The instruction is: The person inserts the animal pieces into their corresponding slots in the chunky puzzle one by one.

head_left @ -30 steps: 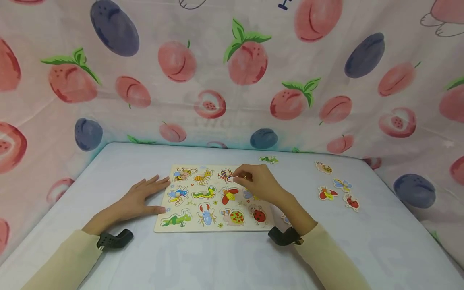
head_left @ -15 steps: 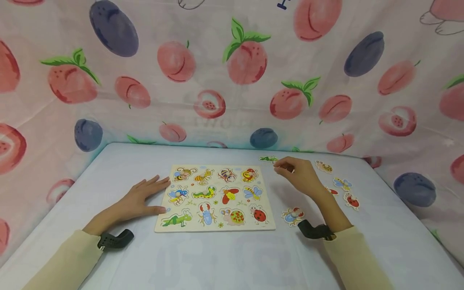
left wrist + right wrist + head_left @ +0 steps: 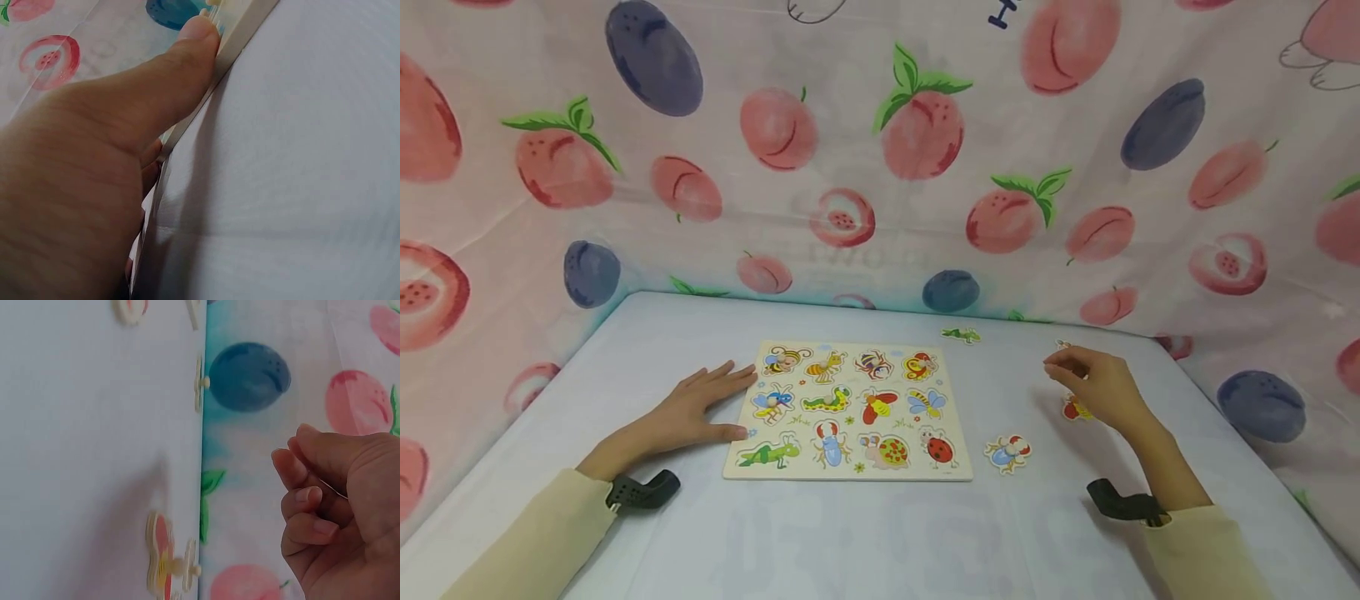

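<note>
Pale wood by its look, a flat rectangular insect-print puzzle board [image 3: 904, 422] lies on the white cloth tabletop [image 3: 820, 542]; the left hand [image 3: 696, 410] rests along its left side, fingers straight and spread, fingertips and thumb at the edge, presumably to keep it from sliding; the left wrist view shows the thumb tip on the rim.

The right hand [image 3: 1093, 379] hangs above the loose pieces, well apart from the board; its fingers are curled, the thumb drawn close to the forefinger, nothing seen between them; whether those two tips touch cannot be settled from these angles; partly hidden by this hand lies a red-and-yellow firefly-shaped flat piece [image 3: 1073, 407]; in the right wrist view its small round pale knob [image 3: 177, 567] projects from the face, apparently meant for a pinch grip.

A blue beetle-shaped flat piece with red pincers [image 3: 1008, 454] lies just beside the board's right edge; a green grasshopper-shaped flat piece [image 3: 961, 335] lies past the far right corner; both are picture side up, which seems to suit easy picking; a green-and-yellow caterpillar-shaped piece [image 3: 827, 400] appears seated in the board.
</note>
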Demonstrator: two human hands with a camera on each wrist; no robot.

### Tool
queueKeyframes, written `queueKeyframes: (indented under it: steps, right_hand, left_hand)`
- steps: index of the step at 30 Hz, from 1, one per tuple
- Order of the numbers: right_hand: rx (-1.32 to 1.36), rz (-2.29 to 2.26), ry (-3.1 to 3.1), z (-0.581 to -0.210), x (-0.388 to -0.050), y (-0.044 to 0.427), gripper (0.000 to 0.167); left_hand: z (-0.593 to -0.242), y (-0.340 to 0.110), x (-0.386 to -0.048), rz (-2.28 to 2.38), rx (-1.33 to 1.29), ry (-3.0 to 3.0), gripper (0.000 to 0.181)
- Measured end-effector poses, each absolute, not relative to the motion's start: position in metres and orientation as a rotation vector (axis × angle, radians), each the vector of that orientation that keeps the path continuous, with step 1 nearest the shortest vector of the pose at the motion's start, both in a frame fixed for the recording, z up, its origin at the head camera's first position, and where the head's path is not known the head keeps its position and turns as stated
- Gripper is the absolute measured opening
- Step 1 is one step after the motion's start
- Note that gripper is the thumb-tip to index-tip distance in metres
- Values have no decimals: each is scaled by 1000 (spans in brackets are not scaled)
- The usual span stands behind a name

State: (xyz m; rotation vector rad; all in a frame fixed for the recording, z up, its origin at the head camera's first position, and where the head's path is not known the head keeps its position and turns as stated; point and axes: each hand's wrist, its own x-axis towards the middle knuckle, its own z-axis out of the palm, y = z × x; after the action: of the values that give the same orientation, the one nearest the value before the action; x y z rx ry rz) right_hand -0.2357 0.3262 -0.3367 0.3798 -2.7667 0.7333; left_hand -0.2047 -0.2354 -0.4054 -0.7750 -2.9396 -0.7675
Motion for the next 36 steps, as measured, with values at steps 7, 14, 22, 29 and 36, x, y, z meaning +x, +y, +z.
queueKeyframes:
  steps: [7, 14, 22, 29, 36]
  right_hand:
    - [229, 742, -2777, -350, -234, 361, 30]
    - [217, 718, -2804, -354, -235, 381, 37]
    - [83, 751, -2880, -363, -230, 395, 41]
    - [6, 842, -2980, -373, -235, 399, 44]
    - [69, 837, -2981, -381, -236, 394, 36]
  left_hand:
    - [-406, -235, -204, -777, -770, -2943, 86]
    - [-406, -238, -202, -766, -773, -2938, 86]
    - [-405, -235, -204, -775, -796, -2936, 86]
    - [-407, -236, -205, -759, -796, -2931, 86]
    - [-407, -236, -205, -759, -798, -2931, 86]
